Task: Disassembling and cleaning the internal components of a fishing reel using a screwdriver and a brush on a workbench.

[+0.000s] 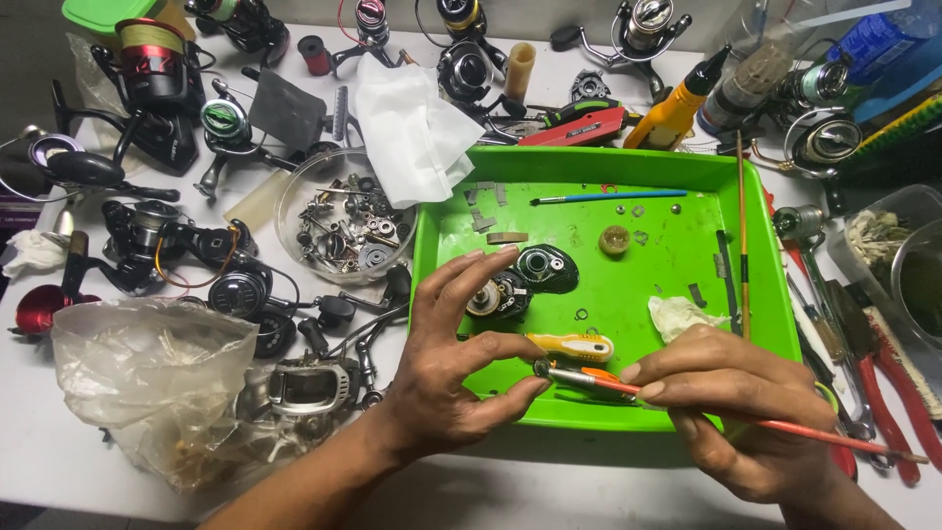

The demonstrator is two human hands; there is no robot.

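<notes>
Pinching a small round metal part (542, 367) in my left hand (453, 365), my right hand (731, 402) grips a thin red-handled brush (687, 404) touching it over the green plastic tray's (589, 412) crowded front edge.

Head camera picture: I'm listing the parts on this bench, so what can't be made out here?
- Small metal part pinched by the left hand: too small to identify, partly covered by fingertips.
- Pieces in the clear bowl: heaped, too small to sort.
- Red brush in the right hand: its middle is hidden by fingers.
- Plastic bag: cloudy, contents unclear.
- Tubs at the right: cut off by the picture's edge.
</notes>
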